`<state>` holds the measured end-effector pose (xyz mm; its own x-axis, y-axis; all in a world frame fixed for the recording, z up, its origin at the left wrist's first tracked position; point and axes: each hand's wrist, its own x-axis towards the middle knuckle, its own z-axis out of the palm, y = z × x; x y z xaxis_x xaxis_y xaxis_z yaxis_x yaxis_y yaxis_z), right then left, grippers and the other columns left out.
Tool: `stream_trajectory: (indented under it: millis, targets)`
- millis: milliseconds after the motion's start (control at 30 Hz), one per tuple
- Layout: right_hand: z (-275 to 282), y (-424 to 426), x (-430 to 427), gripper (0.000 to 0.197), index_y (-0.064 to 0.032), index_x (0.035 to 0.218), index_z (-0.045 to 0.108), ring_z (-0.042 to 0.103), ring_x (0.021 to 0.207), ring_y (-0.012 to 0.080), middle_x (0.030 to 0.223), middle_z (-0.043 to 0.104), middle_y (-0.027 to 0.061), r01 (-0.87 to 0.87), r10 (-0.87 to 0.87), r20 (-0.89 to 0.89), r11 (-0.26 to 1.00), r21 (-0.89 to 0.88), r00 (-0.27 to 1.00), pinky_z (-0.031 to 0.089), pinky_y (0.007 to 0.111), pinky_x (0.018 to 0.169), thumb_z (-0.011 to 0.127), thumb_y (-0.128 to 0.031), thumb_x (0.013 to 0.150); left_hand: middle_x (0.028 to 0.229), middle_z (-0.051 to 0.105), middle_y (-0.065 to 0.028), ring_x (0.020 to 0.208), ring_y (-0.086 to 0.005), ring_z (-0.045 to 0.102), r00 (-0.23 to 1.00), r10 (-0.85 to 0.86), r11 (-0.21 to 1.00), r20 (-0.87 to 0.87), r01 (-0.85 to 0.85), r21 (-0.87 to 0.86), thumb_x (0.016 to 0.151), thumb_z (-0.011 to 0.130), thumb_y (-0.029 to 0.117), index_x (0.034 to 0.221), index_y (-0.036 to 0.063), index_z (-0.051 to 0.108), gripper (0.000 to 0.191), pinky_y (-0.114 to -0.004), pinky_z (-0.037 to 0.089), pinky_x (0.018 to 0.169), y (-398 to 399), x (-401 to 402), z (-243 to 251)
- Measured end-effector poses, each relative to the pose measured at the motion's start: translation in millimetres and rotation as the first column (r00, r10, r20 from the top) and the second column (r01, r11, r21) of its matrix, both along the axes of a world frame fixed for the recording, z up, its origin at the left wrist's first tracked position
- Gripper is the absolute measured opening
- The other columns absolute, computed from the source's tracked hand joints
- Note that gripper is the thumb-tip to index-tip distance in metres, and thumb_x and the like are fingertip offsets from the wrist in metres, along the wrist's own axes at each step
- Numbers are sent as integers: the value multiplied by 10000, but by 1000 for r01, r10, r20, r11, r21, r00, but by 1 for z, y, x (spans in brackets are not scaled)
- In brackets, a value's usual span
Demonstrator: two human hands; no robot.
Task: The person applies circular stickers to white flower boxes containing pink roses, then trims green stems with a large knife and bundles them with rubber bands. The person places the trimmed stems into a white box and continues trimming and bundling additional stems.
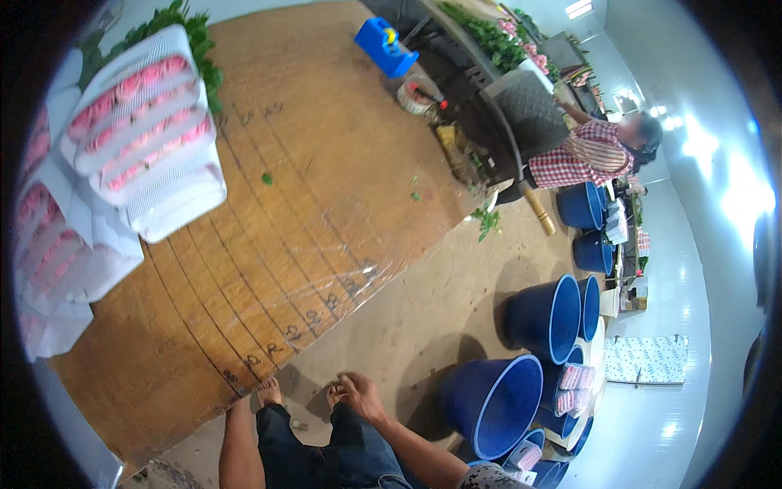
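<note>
My right hand point(361, 396) hangs over the floor just off the front edge of the wooden table point(342, 153), fingers loosely bent, with nothing visible in it. My left forearm point(240, 443) reaches to that edge, where the hand itself is hidden. Ruled dark lines with handwritten marks cross the tabletop in front of me. On the table's left part lies a bouquet of pink roses point(143, 131) wrapped in white corrugated card, its green leaves showing behind. More wrapped rose bouquets point(67, 244) are heaped beside it.
A blue tape dispenser point(385, 47) and a tub point(418, 95) holding a red-handled tool stand at the far edge. Near the corner, a wooden handle point(539, 208) juts out. Blue buckets point(492, 406) line the floor at right. A person point(589, 150) stands at another table.
</note>
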<state>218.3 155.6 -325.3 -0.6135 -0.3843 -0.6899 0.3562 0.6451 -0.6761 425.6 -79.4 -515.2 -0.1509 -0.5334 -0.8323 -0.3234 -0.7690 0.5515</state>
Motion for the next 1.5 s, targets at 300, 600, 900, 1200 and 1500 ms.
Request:
stream_trajectory:
  millis: [300,600,900,1200,1500]
  targets:
    - [69,-62,-311,264,-43,1125,726,719,947,429,1014,739,239,-77,175,-762,984,163,624,567,484,813,668,-256,980,1004,717,-151,868,-267,719,877,-334,942,344,296,160,1065,589,219,1210,-57,658,320,-411,593,806,85,35,135]
    - [74,-175,-576,306,-54,1123,675,677,1055,360,1185,667,182,-16,511,-817,850,527,266,550,466,925,673,-316,965,1011,729,-154,857,-290,713,875,-403,858,267,463,-223,1020,601,199,1139,-7,689,253,-419,587,775,122,-109,241]
    - [138,-114,-490,205,-84,986,735,663,841,369,934,673,144,-414,75,-981,910,-6,180,552,470,701,786,-91,788,1084,728,-115,989,-193,712,876,-478,763,65,451,-463,1098,499,465,1382,26,604,534,-352,587,809,37,-337,377]
    - [171,-114,-337,361,-102,1162,740,678,902,324,1017,713,102,-819,124,-925,518,-248,359,536,428,747,802,-59,809,1149,653,-90,931,-194,697,995,-92,926,-26,76,-371,1089,577,292,1352,28,559,373,-364,639,689,11,-361,412]
    - [197,-130,-308,322,23,1129,708,708,989,264,1033,738,179,-623,551,-304,605,-496,777,538,386,896,708,-262,980,916,723,-176,778,-283,716,952,-165,502,257,306,-809,959,712,141,1158,1,657,250,-405,556,663,36,-333,419]
